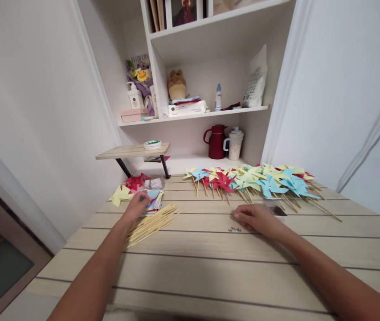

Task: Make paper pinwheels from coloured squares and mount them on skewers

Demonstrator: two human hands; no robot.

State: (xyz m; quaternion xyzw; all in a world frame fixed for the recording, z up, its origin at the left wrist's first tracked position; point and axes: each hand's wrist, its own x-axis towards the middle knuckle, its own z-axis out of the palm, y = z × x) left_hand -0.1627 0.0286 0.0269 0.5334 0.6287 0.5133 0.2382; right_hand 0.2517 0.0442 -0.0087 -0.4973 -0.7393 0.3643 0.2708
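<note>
My left hand point(138, 203) reaches to the stack of coloured paper point(158, 203) on the left of the table, its fingers closed at the edge of a light blue paper piece point(153, 194). Just in front of that hand lies a bundle of thin wooden sticks point(154, 225). On the right, my right hand point(254, 216) rests low over the table with its fingers curled together; what they hold, if anything, is hidden. Close to its fingertips lie several small metal fasteners point(234, 230). Behind it, finished paper pinwheels point(248, 181) in blue, yellow and red are piled on their sticks.
Red paper pieces point(136, 181) and a yellow one point(120, 195) lie at the back left, beside a clear box point(154, 183). A small raised shelf point(132, 151) carries a round white tin point(152, 144). A red jug point(217, 142) and a lidded cup point(234, 145) stand behind the pinwheels.
</note>
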